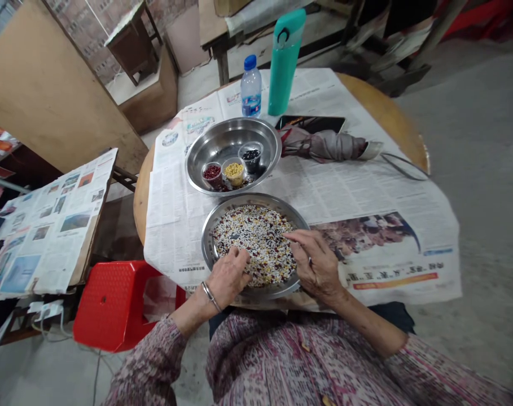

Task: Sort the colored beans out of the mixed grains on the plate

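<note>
A shallow metal bowl (206, 248) in front of me holds a mix of white grains with red, yellow and black beans (256, 239). My left hand (229, 272) is over its near left side, fingers curled together at the grains; whatever they hold is hidden. At the right rim, my right hand (315, 262) has thumb and forefinger pinched over the mix, with anything between them too small to name. Just behind stands a second metal bowl (222, 132) with three clear plastic cups: red beans (213, 173), yellow beans (233, 172) and black beans (251, 158).
Newspaper (391, 197) covers the round wooden table (404, 132). Toward the back stand a water bottle (250, 87) and a teal flask (285, 65). A phone (313, 123) and a folded grey umbrella (328, 145) lie at right. A red stool (108, 304) is at lower left.
</note>
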`<move>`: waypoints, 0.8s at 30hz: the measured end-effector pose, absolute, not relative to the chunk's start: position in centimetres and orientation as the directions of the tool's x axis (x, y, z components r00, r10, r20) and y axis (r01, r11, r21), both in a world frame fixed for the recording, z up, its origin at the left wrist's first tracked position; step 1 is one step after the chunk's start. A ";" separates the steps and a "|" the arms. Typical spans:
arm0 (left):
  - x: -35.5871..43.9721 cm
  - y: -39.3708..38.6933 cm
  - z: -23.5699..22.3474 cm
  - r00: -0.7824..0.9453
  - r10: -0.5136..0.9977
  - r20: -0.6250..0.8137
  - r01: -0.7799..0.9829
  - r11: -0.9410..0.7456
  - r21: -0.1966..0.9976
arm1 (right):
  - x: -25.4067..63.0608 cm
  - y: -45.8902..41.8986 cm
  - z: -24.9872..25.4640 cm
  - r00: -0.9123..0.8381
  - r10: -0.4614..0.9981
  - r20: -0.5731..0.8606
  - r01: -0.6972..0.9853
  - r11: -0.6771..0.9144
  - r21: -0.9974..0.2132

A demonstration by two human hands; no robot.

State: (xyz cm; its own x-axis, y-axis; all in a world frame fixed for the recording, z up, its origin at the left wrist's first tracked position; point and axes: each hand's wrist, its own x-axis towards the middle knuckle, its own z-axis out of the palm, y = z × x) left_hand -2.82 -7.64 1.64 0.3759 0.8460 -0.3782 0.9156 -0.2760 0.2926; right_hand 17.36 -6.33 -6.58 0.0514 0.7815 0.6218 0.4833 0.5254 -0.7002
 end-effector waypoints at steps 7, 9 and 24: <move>0.9 -7.1 -0.7 0.626 0.754 -0.196 0.741 -0.498 0.450 | 17.4 -6.3 -6.5 0.054 0.781 0.622 0.480 0.526 -0.703; 1.4 -6.0 -1.2 0.649 0.739 -0.179 0.729 -0.538 0.423 | 17.4 -6.3 -6.5 0.055 0.781 0.622 0.483 0.524 -0.702; -5.9 -5.6 -0.4 0.321 0.936 0.146 0.871 -0.352 0.344 | 17.5 -6.3 -6.7 0.009 0.769 0.639 0.512 0.545 -0.664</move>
State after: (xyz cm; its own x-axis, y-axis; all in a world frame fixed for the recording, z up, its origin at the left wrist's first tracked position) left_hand -5.94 -5.64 -0.37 0.3212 0.9358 0.1457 0.8706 -0.3523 0.3436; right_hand 17.49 -6.28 -6.68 0.0094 0.7693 0.6388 0.5119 0.5451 -0.6639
